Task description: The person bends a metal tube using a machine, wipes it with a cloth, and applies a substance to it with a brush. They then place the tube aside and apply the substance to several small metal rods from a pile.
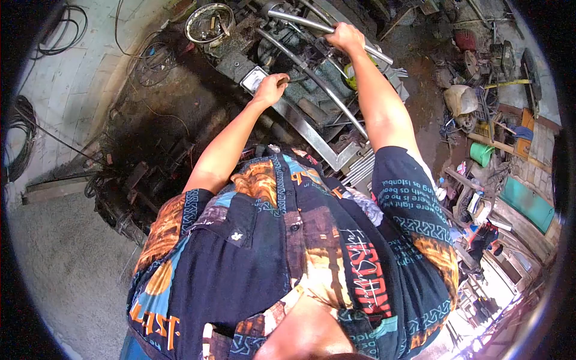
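Observation:
My right hand [345,37] is closed around a chrome tube [300,21] that runs across the top of a greasy machine frame. My left hand [270,89] is lower and to the left. Its fingers curl over the upper end of a flat steel bar [312,141], beside a small white plate [253,78]. What exactly lies under those fingers is hidden. A second bent chrome tube [336,102] runs between my two forearms. Both arms are stretched out over my patterned shirt [288,252].
A round metal ring [209,23] lies at the top left of the machine. Coiled black cables [21,138] hang on the left, and the floor [162,114] there is dark with oil. A green bucket [481,153], a teal box [528,201] and scrap crowd the right side.

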Demonstrator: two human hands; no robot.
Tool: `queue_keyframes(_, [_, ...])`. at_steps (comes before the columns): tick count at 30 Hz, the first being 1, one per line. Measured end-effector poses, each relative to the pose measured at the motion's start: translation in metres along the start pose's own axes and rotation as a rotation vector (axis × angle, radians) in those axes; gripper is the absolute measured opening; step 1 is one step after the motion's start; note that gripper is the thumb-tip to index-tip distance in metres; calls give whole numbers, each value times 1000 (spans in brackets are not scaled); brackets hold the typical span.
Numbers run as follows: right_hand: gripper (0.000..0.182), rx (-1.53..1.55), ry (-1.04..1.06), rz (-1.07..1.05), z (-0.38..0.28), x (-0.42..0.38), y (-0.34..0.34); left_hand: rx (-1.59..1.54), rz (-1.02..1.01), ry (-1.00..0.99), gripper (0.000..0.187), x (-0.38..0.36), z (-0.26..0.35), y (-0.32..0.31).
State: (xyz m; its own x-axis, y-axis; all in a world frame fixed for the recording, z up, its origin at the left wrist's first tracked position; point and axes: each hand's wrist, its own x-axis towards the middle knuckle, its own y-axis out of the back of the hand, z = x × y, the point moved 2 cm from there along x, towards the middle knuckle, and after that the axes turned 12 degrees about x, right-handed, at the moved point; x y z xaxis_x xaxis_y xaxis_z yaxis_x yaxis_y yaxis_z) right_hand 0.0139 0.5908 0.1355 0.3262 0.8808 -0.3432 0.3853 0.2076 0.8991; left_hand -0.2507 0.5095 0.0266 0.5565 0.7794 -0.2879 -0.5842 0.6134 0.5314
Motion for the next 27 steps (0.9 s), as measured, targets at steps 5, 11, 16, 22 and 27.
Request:
queue_keyframes(5, [44,-2,-8,26,5,-1,-2,-25,9,-11,23,1,-7,-8])
queue_keyframes(11, [43,28,2,21,7,-4,-1,12,-4,12,23,-1,-2,-8])
queue_keyframes(16, [43,7,-21,6,5,-2,-2,-1,-9,33,23,0,-3,-7])
queue_keyframes(22, [44,-5,-22,-17,2,-4,5,43,-49,10,23,1,-4,-8])
queue_keyframes(27, [45,-14,-28,-25,6,-10,6,102,-68,28,23,-4,6,-4])
